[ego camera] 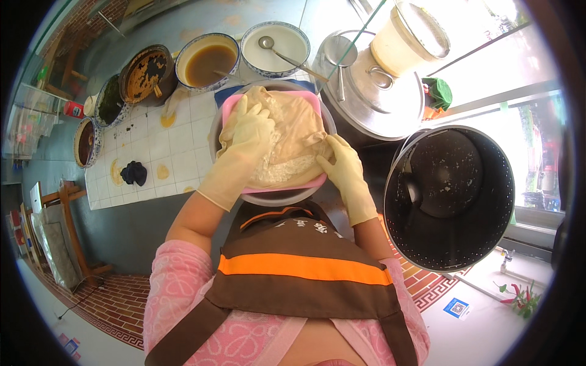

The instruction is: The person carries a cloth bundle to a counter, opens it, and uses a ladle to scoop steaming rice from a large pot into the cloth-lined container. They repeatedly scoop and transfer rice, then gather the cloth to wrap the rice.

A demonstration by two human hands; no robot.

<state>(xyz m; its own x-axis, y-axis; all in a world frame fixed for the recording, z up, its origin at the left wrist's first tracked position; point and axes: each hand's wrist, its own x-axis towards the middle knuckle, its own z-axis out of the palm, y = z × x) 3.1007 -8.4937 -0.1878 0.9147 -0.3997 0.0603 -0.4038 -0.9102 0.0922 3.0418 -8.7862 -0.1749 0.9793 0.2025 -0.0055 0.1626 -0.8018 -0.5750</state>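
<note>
A damp beige cloth (295, 114) lies bunched over a pink plastic basket (316, 98), with whitish foam or residue along its folds. The basket sits on a round metal basin (333, 123). My left hand (252, 132), in a cream rubber glove, presses on the cloth's left part, fingers pointing away from me and slightly apart. My right hand (345, 169), gloved alike, is at the right edge, its thumb and fingers pinching a fold of the cloth by the basket's rim. What lies under the cloth is hidden.
Beyond the basin stand a bowl of brown liquid (210, 64) and a bowl of whitish liquid (274, 50) with a ladle (286, 58). A lidded metal pot (403, 110) and a deep dark pot (448, 196) stand right. A dark cloth (133, 173) lies on the tiled counter (178, 142).
</note>
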